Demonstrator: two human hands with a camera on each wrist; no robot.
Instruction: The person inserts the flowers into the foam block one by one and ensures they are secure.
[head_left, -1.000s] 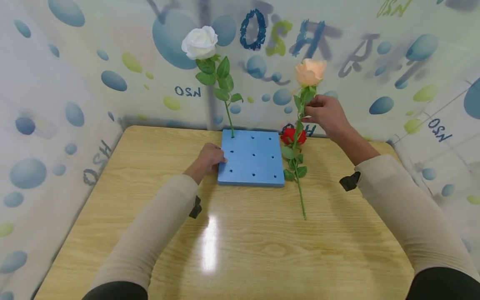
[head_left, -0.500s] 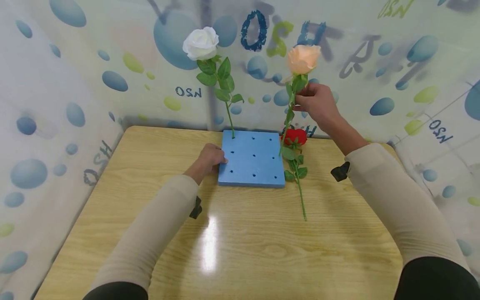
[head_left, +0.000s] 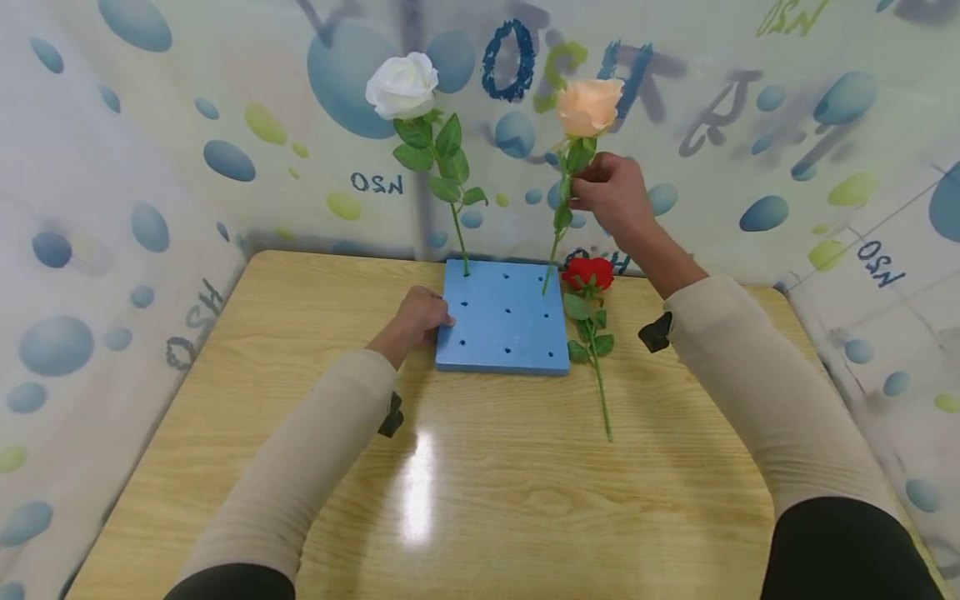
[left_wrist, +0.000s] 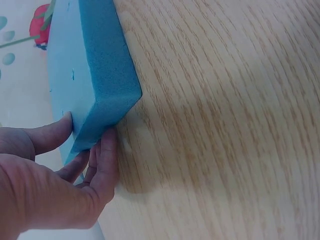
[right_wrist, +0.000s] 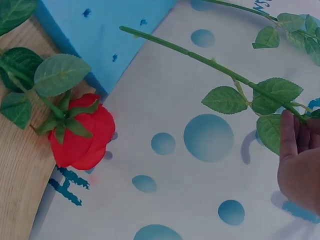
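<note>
My right hand point(head_left: 613, 196) pinches the stem of a peach rose point(head_left: 588, 108) high up, under the bloom. The rose is upright, leaning slightly, and its stem's lower tip overlaps the back right part of a blue foam board point(head_left: 487, 325) in the head view. In the right wrist view the bare end of the green stem point(right_wrist: 170, 46) points toward the board. My left hand point(head_left: 420, 315) grips the board's left edge, thumb on the top face, fingers against the side. A white rose point(head_left: 402, 87) stands in the board's back left hole.
A red rose point(head_left: 588, 273) lies on the wooden table point(head_left: 525, 483) just right of the board, its stem point(head_left: 602, 392) toward the front. Several small holes dot the board. A printed wall point(head_left: 300, 208) rises behind the table.
My right hand has moved left and up with the peach rose, carrying its stem tip from beside the board to over its back right part. The left hand and board have stayed still.
</note>
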